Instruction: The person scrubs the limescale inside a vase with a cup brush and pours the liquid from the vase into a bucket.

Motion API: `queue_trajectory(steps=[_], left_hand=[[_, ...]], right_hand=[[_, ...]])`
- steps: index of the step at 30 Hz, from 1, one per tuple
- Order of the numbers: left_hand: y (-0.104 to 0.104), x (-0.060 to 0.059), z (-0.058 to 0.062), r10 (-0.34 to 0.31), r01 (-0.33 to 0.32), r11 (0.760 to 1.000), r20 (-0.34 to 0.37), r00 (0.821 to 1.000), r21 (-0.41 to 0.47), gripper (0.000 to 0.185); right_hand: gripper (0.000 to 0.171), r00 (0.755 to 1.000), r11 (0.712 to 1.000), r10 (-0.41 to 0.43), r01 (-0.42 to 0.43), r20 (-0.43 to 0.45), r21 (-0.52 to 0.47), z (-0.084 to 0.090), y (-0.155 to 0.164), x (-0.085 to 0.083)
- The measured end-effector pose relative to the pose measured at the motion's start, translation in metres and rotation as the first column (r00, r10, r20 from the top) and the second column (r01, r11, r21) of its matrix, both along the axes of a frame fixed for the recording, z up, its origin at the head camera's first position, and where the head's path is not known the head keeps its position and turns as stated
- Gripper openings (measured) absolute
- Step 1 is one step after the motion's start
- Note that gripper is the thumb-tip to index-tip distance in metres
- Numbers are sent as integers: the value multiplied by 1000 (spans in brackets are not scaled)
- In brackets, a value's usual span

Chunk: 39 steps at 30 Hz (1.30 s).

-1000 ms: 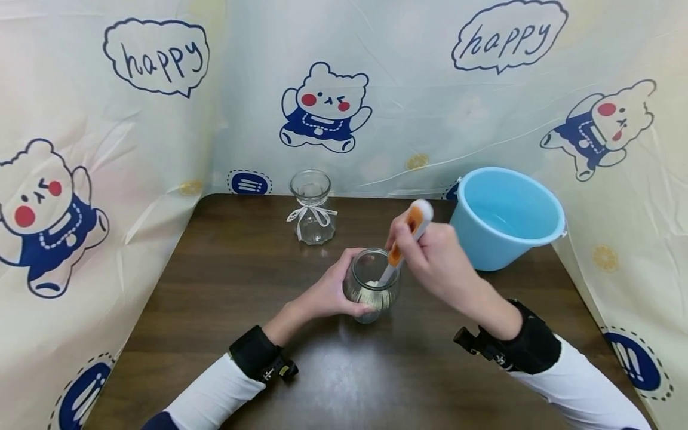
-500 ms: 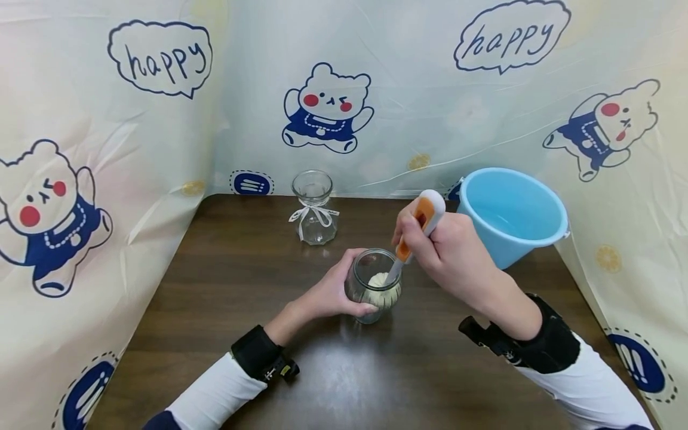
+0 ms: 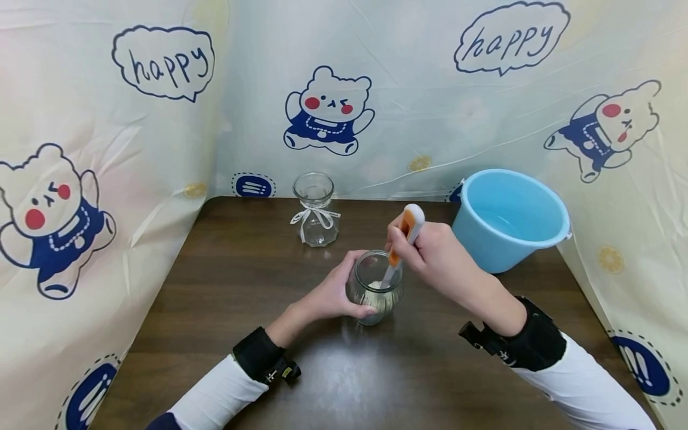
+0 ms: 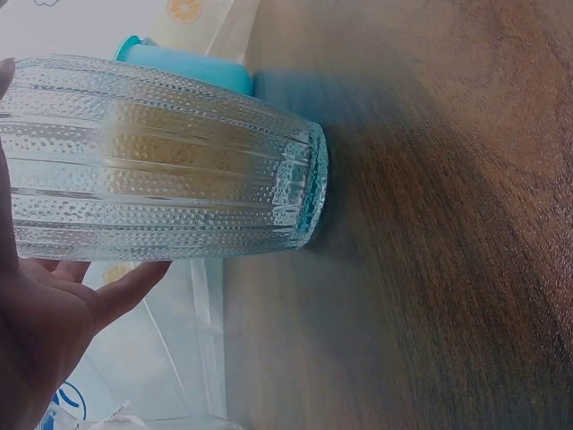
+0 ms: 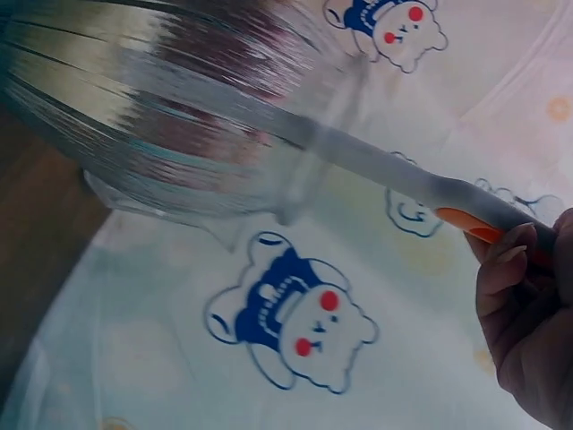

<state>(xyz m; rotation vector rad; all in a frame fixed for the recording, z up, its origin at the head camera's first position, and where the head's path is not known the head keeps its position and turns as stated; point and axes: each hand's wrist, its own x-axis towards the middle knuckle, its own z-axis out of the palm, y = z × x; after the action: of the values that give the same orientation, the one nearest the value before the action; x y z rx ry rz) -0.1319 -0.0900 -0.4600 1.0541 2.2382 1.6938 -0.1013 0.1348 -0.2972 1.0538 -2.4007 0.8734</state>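
Note:
A ribbed clear glass jar (image 3: 373,289) stands upright on the brown table (image 3: 215,286) near its middle. My left hand (image 3: 334,291) wraps around the jar's left side; the left wrist view shows the jar (image 4: 152,161) against my palm (image 4: 45,331). My right hand (image 3: 430,254) grips the orange and white handle of a brush (image 3: 400,242), whose pale head reaches down inside the jar. In the right wrist view the brush shaft (image 5: 394,175) runs from my fingers (image 5: 528,305) into the jar (image 5: 161,107).
A second small glass vase (image 3: 315,210) with a white bow stands at the back of the table. A light blue bucket (image 3: 507,218) sits at the back right, close to my right hand. Printed curtains enclose the table on three sides.
My right hand lifted the brush half a second ago, then pushed it back down deeper into the jar. The left hand and jar stayed put.

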Motion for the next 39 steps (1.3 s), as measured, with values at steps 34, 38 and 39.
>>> queue_trajectory(steps=[34,38,39], left_hand=[[1,1,1,12,-13,1000,-9,1000,-13,98],[2,2,0,13,-13,1000,9,1000,-16,98],[1,2,-1,14,-14,1000,12,1000,-17,98]], right_hand=[[48,875,952,42,-182,-482,-247,-15,-7,-18],[44,873,964,97,-201,-478,-173,-35,-14,-23],[44,876,965,100,-202,-472,-170,-35,-14,-23]])
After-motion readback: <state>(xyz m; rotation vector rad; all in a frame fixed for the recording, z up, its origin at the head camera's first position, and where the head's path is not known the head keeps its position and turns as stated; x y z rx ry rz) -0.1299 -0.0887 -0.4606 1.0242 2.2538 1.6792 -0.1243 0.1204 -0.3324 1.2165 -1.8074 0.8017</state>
